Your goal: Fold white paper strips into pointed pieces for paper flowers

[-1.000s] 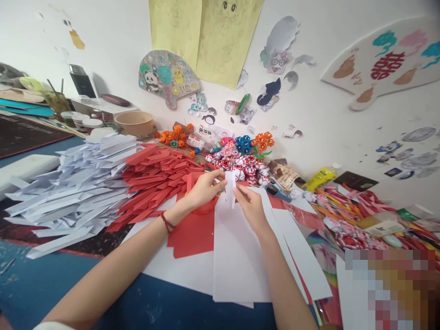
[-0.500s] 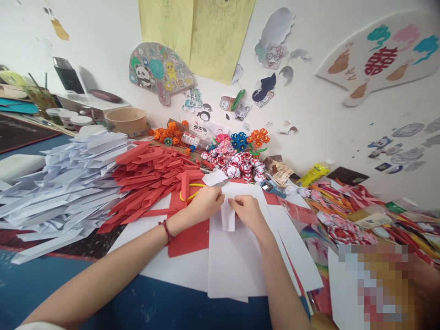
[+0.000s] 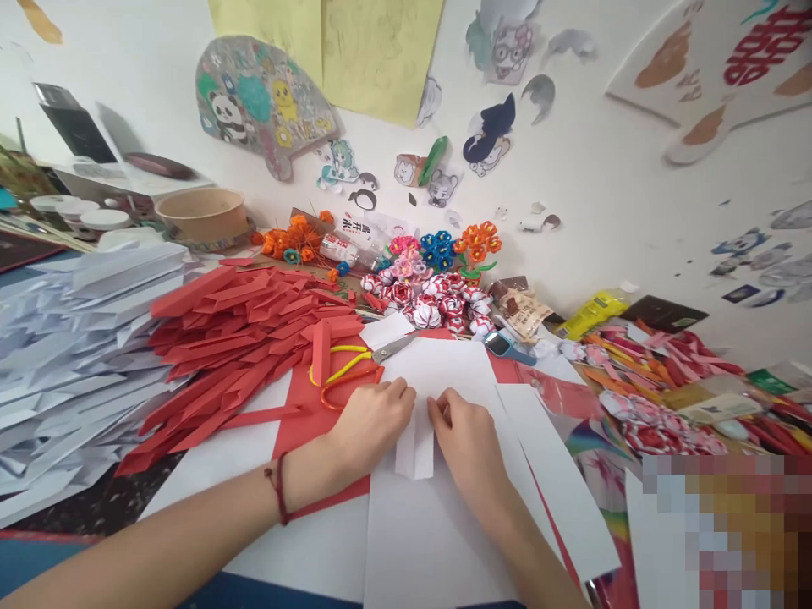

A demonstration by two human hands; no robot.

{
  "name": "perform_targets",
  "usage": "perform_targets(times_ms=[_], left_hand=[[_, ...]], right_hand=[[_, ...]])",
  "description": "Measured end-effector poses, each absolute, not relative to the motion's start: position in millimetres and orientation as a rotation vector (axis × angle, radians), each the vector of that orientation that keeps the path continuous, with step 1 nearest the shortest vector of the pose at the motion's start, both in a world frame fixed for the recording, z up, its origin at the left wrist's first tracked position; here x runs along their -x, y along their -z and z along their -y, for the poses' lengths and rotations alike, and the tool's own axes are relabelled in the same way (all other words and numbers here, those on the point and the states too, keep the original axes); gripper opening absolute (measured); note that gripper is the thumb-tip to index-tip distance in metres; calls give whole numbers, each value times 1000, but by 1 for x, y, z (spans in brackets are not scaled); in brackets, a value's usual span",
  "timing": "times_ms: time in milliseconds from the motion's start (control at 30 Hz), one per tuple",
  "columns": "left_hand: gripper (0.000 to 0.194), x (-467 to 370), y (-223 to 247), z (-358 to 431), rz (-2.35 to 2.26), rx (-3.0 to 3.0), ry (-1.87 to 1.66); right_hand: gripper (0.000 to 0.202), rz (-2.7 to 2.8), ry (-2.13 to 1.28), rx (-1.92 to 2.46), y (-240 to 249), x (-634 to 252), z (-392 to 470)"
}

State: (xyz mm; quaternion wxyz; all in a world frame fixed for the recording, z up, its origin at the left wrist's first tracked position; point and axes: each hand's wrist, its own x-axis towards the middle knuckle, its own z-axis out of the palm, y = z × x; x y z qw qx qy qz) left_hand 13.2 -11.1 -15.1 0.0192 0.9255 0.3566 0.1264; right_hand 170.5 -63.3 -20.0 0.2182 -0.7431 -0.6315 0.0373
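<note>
A narrow folded strip of white paper (image 3: 415,452) is between my two hands, above a stack of white sheets (image 3: 437,541). My left hand (image 3: 374,423) is closed, its fingertips pinching the strip's upper left edge. Across from it, my right hand (image 3: 468,436) pinches the upper right edge with thumb and bent fingers. Just beyond my left hand lie scissors (image 3: 393,347) with yellow and orange handles. Near them rest a folded red strip (image 3: 321,351) and a small white piece of paper (image 3: 386,330).
Piles of folded white strips (image 3: 76,355) and red strips (image 3: 254,338) fill the left. Red-and-white paper flowers (image 3: 437,300) stand at the back, with a blue watch (image 3: 507,347) to their right. Coloured strips (image 3: 660,347) and a yellow bottle (image 3: 593,315) lie further right. A pixelated patch covers the lower right.
Both hands and the folded strip sit lower in view and nearer me. The scissors behind them show more fully. The whole view has shifted closer to the table.
</note>
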Motion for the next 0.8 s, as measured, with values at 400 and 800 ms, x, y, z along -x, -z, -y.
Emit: perform_targets(times_ms=[400,800], left_hand=[[21,-18,16,9,-1135,-2776,-316],[15,-17,10,12,-1342,-2420,-568]], right_hand=[[11,1657,-139,1921,18,-167,65],[13,1641,-147,1795,26,-168,65]])
